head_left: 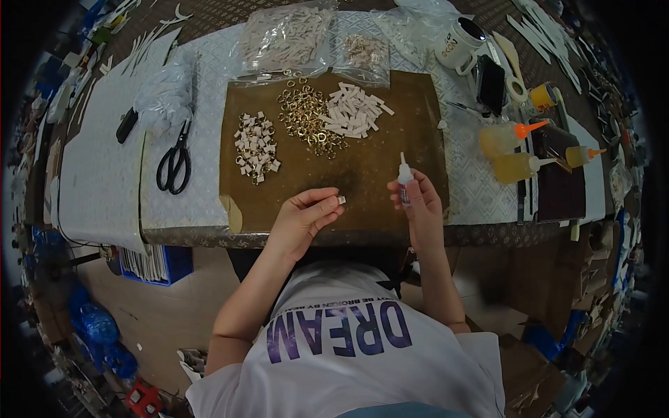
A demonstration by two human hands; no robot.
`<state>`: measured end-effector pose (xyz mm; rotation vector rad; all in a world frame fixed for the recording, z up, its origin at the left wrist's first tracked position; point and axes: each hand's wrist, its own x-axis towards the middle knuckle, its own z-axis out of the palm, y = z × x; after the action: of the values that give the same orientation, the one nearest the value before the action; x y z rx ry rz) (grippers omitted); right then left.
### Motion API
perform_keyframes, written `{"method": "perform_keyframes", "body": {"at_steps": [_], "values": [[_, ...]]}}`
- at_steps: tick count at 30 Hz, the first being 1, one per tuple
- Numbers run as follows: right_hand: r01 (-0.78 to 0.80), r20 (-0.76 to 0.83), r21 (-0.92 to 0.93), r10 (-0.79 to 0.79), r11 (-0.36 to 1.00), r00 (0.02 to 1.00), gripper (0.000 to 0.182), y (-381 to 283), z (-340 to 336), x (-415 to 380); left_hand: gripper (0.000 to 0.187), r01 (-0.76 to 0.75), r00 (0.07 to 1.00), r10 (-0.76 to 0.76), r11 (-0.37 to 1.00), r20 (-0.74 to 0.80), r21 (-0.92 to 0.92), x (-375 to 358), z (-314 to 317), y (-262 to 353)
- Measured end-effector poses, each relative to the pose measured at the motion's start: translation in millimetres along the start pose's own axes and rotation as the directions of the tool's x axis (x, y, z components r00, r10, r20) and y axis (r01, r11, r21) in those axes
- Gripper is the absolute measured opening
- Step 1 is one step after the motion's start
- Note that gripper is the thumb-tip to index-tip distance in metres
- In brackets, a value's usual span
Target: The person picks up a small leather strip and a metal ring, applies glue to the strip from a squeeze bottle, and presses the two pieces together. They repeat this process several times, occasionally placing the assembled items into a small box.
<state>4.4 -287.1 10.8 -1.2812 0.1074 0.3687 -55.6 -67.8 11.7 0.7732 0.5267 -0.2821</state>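
Between the thumb and fingers of my left hand (309,214) is a small white strip piece (341,200), pinched over the front of the brown mat (376,164). My right hand (422,205) grips a small glue bottle (405,182) upright, its thin nozzle pointing up and away from me. Beyond my hands lie a pile of gold metal rings (303,115) and a heap of loose white strips (357,110). To the left sits a group of rings with white strips looped on them (256,148).
Black scissors (174,164) lie left of the mat. Clear bags of small parts (286,38) rest at the back. On the right stand a white mug (458,47), a dark phone (490,85) and bottles of yellowish liquid (512,168) with pointed nozzles.
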Motion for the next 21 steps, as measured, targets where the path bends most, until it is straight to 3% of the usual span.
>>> {"method": "perform_keyframes", "body": {"at_steps": [3,9,15,21], "values": [[0.118,-0.028,0.023,-0.117,0.993,0.993,0.031,7.3,-7.4,5.5,0.020,-0.029,1.000,0.028,0.999,0.013,0.046,0.3,1.6,-0.4],[0.414,-0.070,-0.215,-0.437,0.885,0.897,0.028,19.3,-17.1,26.0,0.019,-0.065,0.998,0.063,0.989,0.025,0.132,0.0,3.1,-0.2],[0.439,-0.091,-0.507,-0.552,0.742,0.829,0.026,30.2,-33.2,36.6,0.020,-0.070,0.997,0.066,0.983,0.027,0.168,-0.1,4.4,1.0],[0.494,-0.087,-0.448,-0.586,0.745,0.805,0.027,31.8,-26.9,38.0,0.020,-0.072,0.997,0.067,0.978,0.031,0.198,2.3,4.4,-0.8]]}}
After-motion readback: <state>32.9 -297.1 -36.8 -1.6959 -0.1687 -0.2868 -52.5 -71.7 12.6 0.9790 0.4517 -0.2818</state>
